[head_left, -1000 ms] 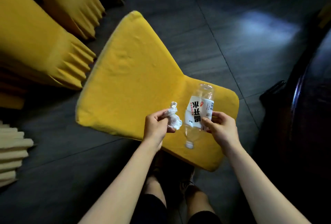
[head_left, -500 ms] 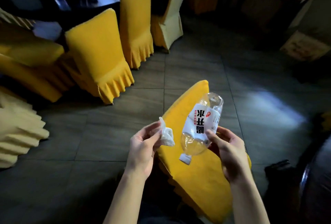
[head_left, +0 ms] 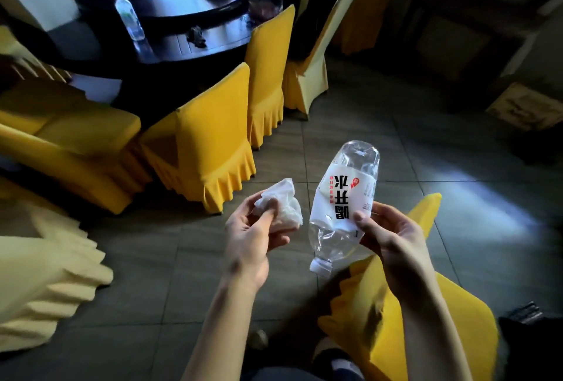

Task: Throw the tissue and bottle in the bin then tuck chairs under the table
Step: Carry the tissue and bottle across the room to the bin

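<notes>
Litter in both hands, I stood among yellow-covered chairs with no bin anywhere in view. My left hand (head_left: 249,234) pinched the crumpled white tissue (head_left: 281,207), thumb pressed over it and fingers curled beneath, so the wad stuck out just past the fingertips. My right hand (head_left: 385,234) was closed around the lower half of the empty clear bottle (head_left: 344,207), thumb on the label and fingers wrapped behind. The bottle was held upside down: its long axis ran from the white cap, low and near my wrists, up and slightly right to the base, which pointed away from me. The two items sat just beside each other, not touching, each already in its own hand, so neither hand was better placed. In my judgement the throw depended on first finding the bin. The white label carried large black Chinese characters, inverted, with a small red mark and a line of red print too small to read. A round dark table (head_left: 195,24), ringed by chairs (head_left: 213,149), stood ahead on the left. One chair (head_left: 426,304) stood at my right knee.
</notes>
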A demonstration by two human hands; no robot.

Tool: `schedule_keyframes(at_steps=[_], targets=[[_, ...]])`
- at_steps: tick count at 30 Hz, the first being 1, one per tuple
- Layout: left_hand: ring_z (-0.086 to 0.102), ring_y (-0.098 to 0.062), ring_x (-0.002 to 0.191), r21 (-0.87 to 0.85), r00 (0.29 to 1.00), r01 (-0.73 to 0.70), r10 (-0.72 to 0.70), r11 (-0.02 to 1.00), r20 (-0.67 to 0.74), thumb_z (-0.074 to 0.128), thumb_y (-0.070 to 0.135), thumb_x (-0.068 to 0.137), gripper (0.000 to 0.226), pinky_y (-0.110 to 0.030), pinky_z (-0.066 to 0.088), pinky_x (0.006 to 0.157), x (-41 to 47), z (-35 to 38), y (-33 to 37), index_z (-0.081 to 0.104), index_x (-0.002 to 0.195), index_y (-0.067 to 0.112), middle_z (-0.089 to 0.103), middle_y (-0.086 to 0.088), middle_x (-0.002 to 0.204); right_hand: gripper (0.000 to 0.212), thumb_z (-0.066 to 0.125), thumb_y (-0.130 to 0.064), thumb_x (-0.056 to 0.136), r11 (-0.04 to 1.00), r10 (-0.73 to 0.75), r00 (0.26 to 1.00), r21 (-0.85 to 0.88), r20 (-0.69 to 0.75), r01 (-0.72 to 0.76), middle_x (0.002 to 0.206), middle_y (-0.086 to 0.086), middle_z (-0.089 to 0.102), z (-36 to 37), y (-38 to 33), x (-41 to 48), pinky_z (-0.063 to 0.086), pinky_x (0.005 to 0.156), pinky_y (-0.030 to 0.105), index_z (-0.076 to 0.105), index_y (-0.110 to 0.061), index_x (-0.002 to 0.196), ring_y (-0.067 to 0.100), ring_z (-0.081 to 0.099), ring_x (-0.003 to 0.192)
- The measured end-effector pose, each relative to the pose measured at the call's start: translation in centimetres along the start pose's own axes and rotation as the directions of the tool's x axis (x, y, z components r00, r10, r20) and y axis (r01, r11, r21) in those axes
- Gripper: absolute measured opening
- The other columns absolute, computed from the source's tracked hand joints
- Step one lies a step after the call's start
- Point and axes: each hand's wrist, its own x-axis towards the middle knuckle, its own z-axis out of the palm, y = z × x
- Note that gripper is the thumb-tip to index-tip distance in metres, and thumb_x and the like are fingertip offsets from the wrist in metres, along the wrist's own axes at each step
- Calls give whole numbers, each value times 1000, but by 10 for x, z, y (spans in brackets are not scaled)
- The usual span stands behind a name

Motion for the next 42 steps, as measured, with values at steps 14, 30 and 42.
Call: schedule_keyframes(at_steps=[14, 30, 42], targets=[[74, -35, 103, -127, 981, 106, -82, 986, 176, 67, 14, 94, 13, -30, 61, 69, 167, 45, 16, 79, 100, 13, 74, -24, 112, 19, 74, -2, 90, 999, 33, 995, 44, -90, -29, 97, 11, 82, 43, -11, 150, 60, 63, 21, 75, -5, 108, 13, 76, 77], [76, -30, 93, 162, 919, 120, -171, 979, 354, 68, 2, 93, 12, -26, 60, 72, 341, 264, 10, 76, 101, 5, 74, -29, 105, 15, 77, -10, 90, 989, 23, 937, 143, -348, 29, 98, 8, 82, -40, -84, 351, 58, 64, 21, 78, -13, 105, 15, 72, 82], [75, -15, 90, 351, 770, 200, -368, 915, 521, 67, 3, 94, 17, -24, 61, 72, 481, 496, -46, 77, 105, 9, 79, -7, 108, 20, 77, -9, 89, 976, 36, 768, 189, -640, 111, 98, 7, 83, -137, -131, 517, 60, 64, 23, 77, -11, 109, 14, 77, 82]])
